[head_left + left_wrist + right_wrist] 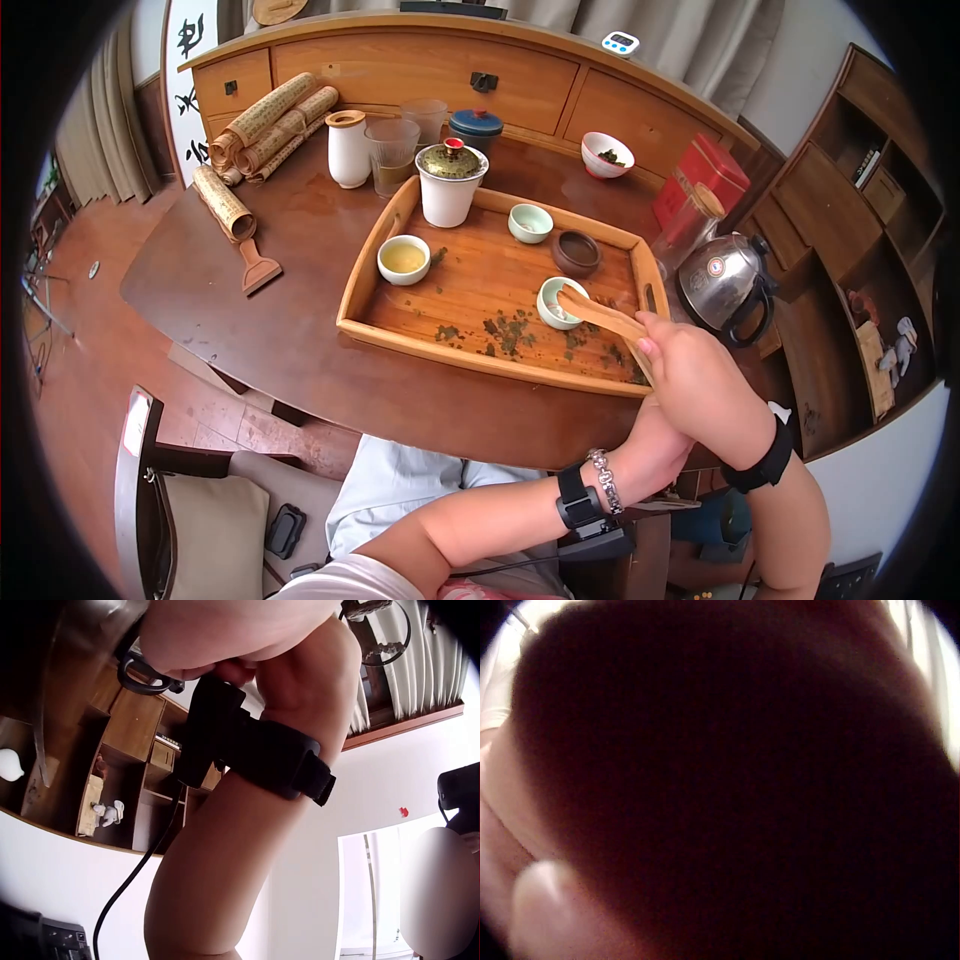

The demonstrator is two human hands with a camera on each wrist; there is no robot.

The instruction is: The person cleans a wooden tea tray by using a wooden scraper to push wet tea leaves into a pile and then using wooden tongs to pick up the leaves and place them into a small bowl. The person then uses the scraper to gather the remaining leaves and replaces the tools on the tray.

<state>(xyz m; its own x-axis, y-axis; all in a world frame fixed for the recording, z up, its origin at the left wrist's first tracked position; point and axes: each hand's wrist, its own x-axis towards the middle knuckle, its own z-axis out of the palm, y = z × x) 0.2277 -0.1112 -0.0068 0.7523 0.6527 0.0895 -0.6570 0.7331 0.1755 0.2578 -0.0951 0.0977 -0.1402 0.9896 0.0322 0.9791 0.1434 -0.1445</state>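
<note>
My right hand grips a pair of wooden tongs, their tips at the inside rim of a small pale-green cup on the wooden tea tray. My left hand lies crossed beneath the right hand by its wrist, its fingers hidden in the head view. In the left wrist view the right forearm with a black strap stands close by. The right wrist view is mostly dark. A brown cup, another green cup and a cup of yellow tea sit on the tray.
Wet tea leaves litter the tray's front. A lidded white gaiwan stands at its back left. Right of the tray are a steel kettle, a glass jar and a red box. Scrolls lie back left.
</note>
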